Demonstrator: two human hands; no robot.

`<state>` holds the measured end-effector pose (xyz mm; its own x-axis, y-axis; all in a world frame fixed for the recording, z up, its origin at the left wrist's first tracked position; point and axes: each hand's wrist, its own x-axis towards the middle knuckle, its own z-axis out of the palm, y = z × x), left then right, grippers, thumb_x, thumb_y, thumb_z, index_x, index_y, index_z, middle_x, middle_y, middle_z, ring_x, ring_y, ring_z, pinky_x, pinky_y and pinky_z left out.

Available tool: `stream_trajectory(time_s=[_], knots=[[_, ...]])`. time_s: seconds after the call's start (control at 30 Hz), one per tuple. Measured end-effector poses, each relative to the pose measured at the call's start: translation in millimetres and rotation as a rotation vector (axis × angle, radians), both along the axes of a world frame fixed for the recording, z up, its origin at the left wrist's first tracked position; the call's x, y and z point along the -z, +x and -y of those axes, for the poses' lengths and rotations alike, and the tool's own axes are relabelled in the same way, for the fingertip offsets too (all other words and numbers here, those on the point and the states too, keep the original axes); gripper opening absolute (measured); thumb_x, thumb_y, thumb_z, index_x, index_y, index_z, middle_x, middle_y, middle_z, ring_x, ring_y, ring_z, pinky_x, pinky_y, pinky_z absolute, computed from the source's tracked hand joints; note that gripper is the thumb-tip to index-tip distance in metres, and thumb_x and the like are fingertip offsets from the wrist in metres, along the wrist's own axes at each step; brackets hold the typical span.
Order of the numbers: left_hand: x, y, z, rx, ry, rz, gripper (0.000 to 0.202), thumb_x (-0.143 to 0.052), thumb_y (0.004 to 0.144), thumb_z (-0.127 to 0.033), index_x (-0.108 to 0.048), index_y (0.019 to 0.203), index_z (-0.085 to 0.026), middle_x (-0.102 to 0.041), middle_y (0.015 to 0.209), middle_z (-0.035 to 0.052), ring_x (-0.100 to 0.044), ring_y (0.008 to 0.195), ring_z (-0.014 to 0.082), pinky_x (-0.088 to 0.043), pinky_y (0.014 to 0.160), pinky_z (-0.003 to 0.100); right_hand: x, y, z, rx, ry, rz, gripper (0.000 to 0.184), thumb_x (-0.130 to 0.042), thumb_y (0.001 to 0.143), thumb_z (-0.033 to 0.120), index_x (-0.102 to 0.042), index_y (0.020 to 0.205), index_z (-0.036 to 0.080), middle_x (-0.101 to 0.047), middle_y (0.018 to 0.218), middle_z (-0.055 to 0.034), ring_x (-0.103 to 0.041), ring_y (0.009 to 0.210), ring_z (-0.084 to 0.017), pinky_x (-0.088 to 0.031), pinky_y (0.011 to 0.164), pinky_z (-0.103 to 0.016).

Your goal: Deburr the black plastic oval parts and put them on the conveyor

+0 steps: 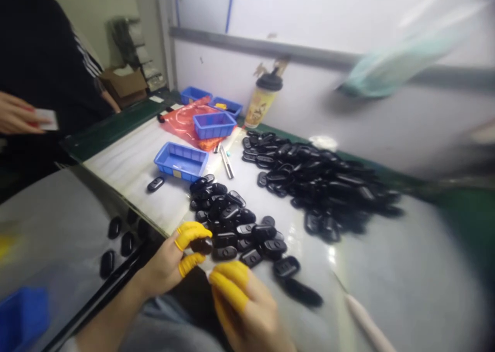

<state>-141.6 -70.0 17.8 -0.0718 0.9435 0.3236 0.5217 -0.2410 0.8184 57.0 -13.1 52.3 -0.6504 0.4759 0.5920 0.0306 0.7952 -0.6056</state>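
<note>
Yellow finger cots cover several fingertips of both my hands. My left hand is closed around a small black oval plastic case, gripped between thumb and fingers at the near edge of the table. Just to its right, my right hand has its fingers pressed together. A tiny whitish bit shows at those fingertips, too small and blurred to name. Directly beyond my hands lies a loose pile of similar black cases, some with a round mark on the face. A larger heap of black cases spreads farther right.
A blue bin stands left of the pile, with another blue bin on a red plastic bag. A utility knife, a lidded cup and a white-handled tool are around. A person stands at left.
</note>
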Motion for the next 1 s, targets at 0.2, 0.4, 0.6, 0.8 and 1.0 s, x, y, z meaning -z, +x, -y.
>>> stream_trajectory(time_s=[0.2, 0.4, 0.6, 0.8, 1.0], knots=[[13.1, -53, -20, -0.598, 0.325, -0.450, 0.030, -0.055, 0.092, -0.020, -0.054, 0.122, -0.020, -0.061, 0.116, 0.0101, -0.061, 0.111, 0.0231, -0.052, 0.098, 0.037, -14.1, -9, -28, 0.132, 0.158, -0.027, 0.039, -0.060, 0.080, -0.005, -0.061, 0.113, 0.015, -0.067, 0.101, -0.0104, -0.067, 0.095, -0.017, -0.058, 0.083, -0.026], [38.0, -75, -48, -0.654, 0.142, -0.770, 0.031, -0.061, 0.088, -0.020, -0.060, 0.118, -0.013, -0.068, 0.104, 0.0141, -0.061, 0.101, 0.0321, -0.055, 0.087, 0.048, -40.8, -55, -69, 0.056, 0.267, 0.057, 0.027, -0.057, 0.086, 0.004, -0.062, 0.109, 0.016, -0.069, 0.097, -0.0099, -0.069, 0.088, -0.016, -0.059, 0.077, -0.025], [27.4, -88, -43, -0.663, 0.183, -0.642, 0.036, -0.060, 0.090, -0.032, -0.059, 0.122, -0.014, -0.062, 0.114, 0.0142, -0.057, 0.110, 0.0288, -0.051, 0.098, 0.044, -26.4, -130, -146, 0.176, 0.409, 0.191, 0.021, -0.049, 0.094, 0.019, -0.065, 0.107, 0.018, -0.069, 0.102, -0.0130, -0.069, 0.095, -0.022, -0.058, 0.084, -0.037], [-4.4, -164, -62, -0.993, -0.188, -0.493, 0.046, -0.062, 0.086, -0.035, -0.057, 0.127, -0.014, -0.048, 0.136, 0.0200, -0.043, 0.130, 0.0358, -0.036, 0.110, 0.051, -11.0, -167, -173, 0.113, 0.430, 0.342, 0.025, -0.063, 0.084, 0.026, -0.067, 0.106, 0.014, -0.066, 0.108, -0.0212, -0.068, 0.091, -0.030, -0.059, 0.078, -0.047], [-23.8, -223, -109, -1.002, -0.337, -0.448, 0.072, -0.075, 0.071, -0.035, -0.049, 0.135, -0.012, -0.040, 0.144, 0.0250, -0.039, 0.133, 0.0448, -0.036, 0.107, 0.058, -26.9, -105, -122, 0.002, 0.353, 0.233, 0.035, -0.051, 0.094, 0.028, -0.057, 0.125, 0.014, -0.056, 0.127, -0.0226, -0.064, 0.108, -0.029, -0.058, 0.087, -0.044]])
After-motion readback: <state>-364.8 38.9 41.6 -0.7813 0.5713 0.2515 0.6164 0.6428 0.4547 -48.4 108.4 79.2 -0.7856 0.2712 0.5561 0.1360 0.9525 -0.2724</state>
